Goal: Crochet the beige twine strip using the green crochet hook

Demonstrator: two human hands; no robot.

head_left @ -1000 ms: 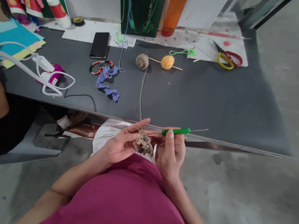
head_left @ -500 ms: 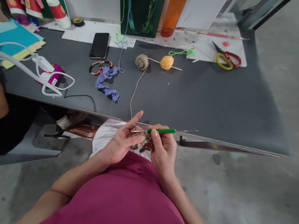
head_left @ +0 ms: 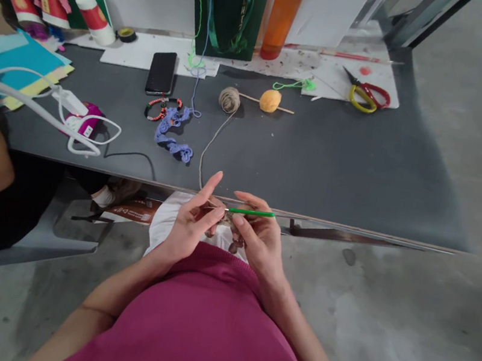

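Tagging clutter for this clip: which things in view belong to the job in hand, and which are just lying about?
In use:
- green-handled tool, in the right hand
- brown yarn piece, between both hands
- beige yarn ball, its strand running to the left hand

Apparently just lying about:
- phone
- scissors
- blue crocheted strip
- orange bottle

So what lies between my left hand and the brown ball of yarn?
In the head view, a brown strand curves over the dark tabletop from the ball of yarn to your left hand.
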